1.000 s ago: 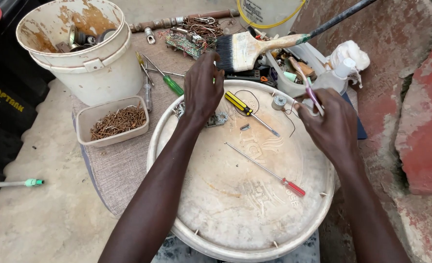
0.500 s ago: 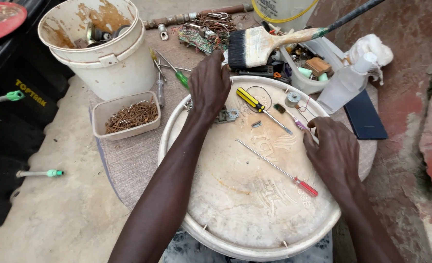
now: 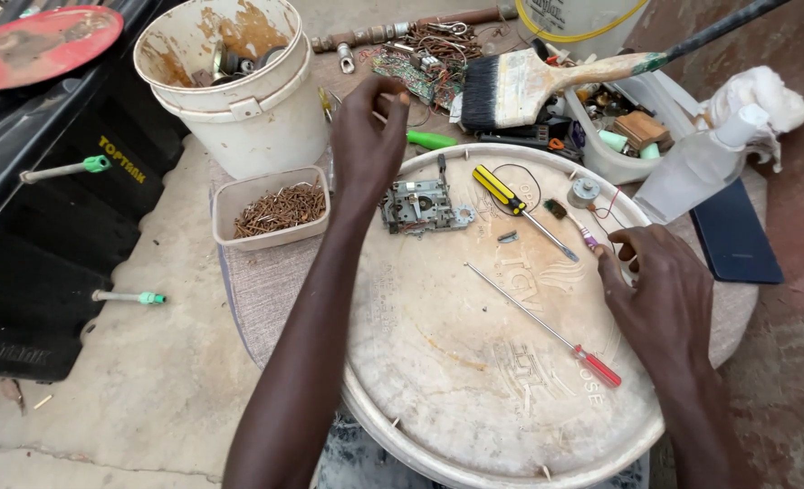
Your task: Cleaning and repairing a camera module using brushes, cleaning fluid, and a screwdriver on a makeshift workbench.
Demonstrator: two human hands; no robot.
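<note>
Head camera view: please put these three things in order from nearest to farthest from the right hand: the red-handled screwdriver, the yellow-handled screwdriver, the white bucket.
From the right hand:
1. Red-handled screwdriver, on the round lid just left of and below the hand.
2. Yellow-handled screwdriver, farther up the lid, toward the paintbrush.
3. White bucket, off the lid at the upper left, beyond the left hand.

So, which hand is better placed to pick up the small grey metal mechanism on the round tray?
Probably the left hand: it hovers just above and beside the grey metal mechanism. The right hand rests at the tray's far edge, beyond the yellow screwdriver.
</note>
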